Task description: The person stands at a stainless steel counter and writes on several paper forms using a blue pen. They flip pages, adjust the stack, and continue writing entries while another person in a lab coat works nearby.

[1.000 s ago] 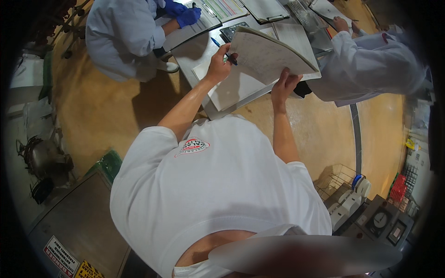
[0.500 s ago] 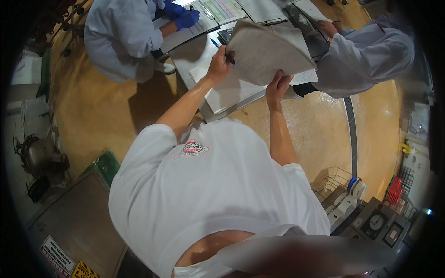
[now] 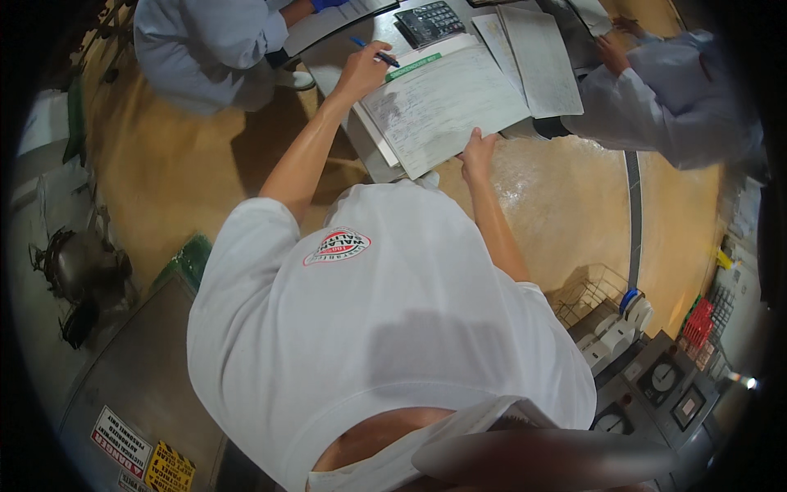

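Note:
A handwritten notebook page (image 3: pixel 447 102) with a green printed strip lies flat over other papers at the near side of the metal table. My left hand (image 3: pixel 363 72) is closed on a blue pen (image 3: pixel 389 60) at the page's upper left corner. At the lower right edge of that page, my right hand (image 3: pixel 477 156) pinches the paper, thumb on top; its other fingers are partly hidden underneath. Just beyond the page sits a black calculator (image 3: pixel 429 23). More written sheets (image 3: pixel 541 61) spread to the right.
A person in a white coat (image 3: pixel 209 53) with a blue glove stands at the far left beside a clipboard (image 3: pixel 340 16). Another white-coated person (image 3: pixel 656 111) is at the right. Behind lie a wire basket (image 3: pixel 594 291), machines with dials (image 3: pixel 662 379) and a metal cabinet (image 3: pixel 139 353).
The raised pages have come down flat, uncovering the calculator. My left hand has moved up and left with the pen, and my right hand slightly down and left.

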